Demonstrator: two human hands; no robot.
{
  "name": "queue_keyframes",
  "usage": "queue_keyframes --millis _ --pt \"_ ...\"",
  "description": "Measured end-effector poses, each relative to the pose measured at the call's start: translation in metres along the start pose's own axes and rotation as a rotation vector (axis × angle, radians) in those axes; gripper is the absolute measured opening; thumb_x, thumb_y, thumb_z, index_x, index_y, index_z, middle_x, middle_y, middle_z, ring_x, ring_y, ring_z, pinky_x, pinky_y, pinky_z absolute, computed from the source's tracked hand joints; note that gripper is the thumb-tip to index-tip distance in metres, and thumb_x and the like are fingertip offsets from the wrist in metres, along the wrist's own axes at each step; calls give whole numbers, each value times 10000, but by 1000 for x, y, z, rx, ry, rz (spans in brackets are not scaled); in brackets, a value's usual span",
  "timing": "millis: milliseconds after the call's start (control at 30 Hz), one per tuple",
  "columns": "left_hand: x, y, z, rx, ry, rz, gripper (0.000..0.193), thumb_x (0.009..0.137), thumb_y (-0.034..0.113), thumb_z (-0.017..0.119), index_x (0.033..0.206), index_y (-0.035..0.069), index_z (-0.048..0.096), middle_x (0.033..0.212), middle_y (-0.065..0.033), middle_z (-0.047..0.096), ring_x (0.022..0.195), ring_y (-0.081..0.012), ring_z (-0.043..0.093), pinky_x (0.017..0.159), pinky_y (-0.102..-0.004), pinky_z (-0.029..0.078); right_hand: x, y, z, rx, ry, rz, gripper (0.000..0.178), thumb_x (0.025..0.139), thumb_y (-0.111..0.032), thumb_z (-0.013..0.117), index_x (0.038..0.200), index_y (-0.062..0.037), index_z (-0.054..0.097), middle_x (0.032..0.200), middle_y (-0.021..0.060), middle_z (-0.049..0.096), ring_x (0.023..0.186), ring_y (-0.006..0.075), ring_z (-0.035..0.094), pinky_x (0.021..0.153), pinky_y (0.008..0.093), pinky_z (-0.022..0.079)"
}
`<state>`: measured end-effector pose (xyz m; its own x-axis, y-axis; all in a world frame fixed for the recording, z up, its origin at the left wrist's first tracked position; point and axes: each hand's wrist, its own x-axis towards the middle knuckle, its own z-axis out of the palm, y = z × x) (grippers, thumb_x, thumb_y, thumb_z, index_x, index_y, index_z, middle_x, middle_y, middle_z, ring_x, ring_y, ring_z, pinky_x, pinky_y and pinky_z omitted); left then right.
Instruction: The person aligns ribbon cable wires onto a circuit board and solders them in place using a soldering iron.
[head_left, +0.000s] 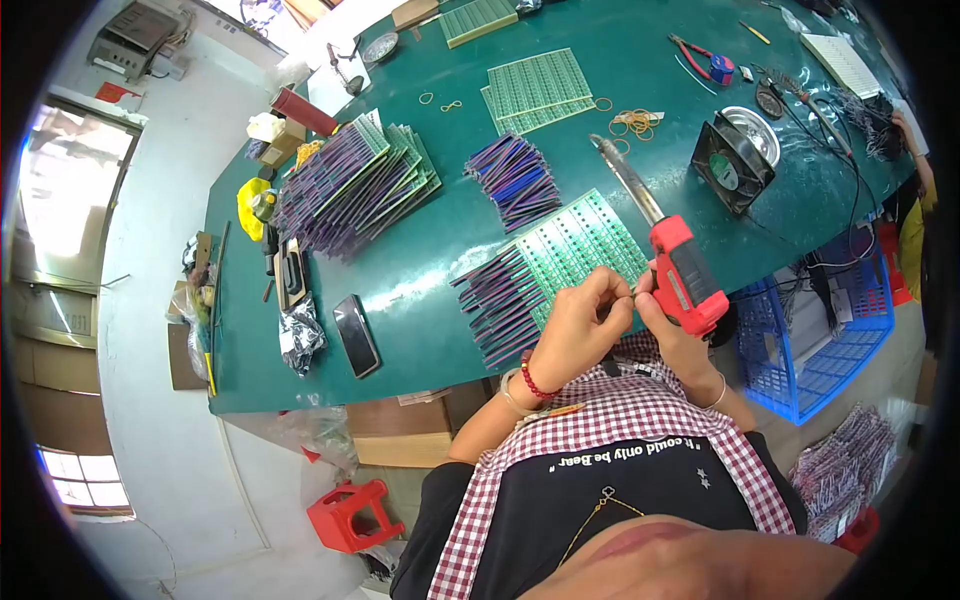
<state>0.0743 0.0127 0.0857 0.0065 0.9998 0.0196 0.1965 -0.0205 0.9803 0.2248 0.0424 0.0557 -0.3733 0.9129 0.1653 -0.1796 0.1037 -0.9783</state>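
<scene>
A green circuit board panel [590, 240] lies at the table's front edge, with rows of dark purple wires [495, 305] fanned from its left side. Over its near corner, my left hand [590, 315] is closed in a pinch; whatever lies between its fingertips is too small to name. Its fingertips meet those of my right hand [675, 335]. A red and black soldering gun [685, 275] rests in my right hand, its metal barrel pointing up and away to the left. Part of that grip is hidden behind the handle.
Wired boards [350, 185] are stacked at left, near a phone [356, 336]. A wire bundle [512, 180] and bare panels [540, 90] lie beyond my hands. To the right stand a black fan [733, 165] and a blue crate [815, 345]. Another person's arm [915, 150] shows at far right.
</scene>
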Motion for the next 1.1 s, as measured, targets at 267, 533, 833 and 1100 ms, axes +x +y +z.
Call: queue_keyframes --millis 267,533,833,1100 --pt "5 -4 4 -364 181 -99 57 914 77 497 891 26 486 655 -31 568 513 -55 486 464 -185 381 19 -6 11 469 339 -29 332 861 12 518 1171 7 399 850 65 559 693 131 555 659 277 484" --pt "12 3 -7 -458 213 -155 81 909 70 522 895 5 474 640 -51 593 472 -56 475 435 -179 361 29 -9 0 176 171 62 404 816 10 605 1190 -11 455 905 84 594 778 145 575 711 279 488" --pt "8 2 -4 -409 181 -196 76 894 58 529 880 -7 493 621 -56 602 463 -57 489 415 -180 362 28 -14 6 72 35 106 416 829 -1 615 1215 7 457 947 66 598 857 122 579 758 260 483" --pt "8 -3 -2 -185 115 -193 93 882 57 551 877 -22 502 625 -61 611 474 -56 513 421 -182 374 31 -8 12 131 56 70 141 816 -53 652 941 -11 602 803 0 606 712 52 557 613 212 454"
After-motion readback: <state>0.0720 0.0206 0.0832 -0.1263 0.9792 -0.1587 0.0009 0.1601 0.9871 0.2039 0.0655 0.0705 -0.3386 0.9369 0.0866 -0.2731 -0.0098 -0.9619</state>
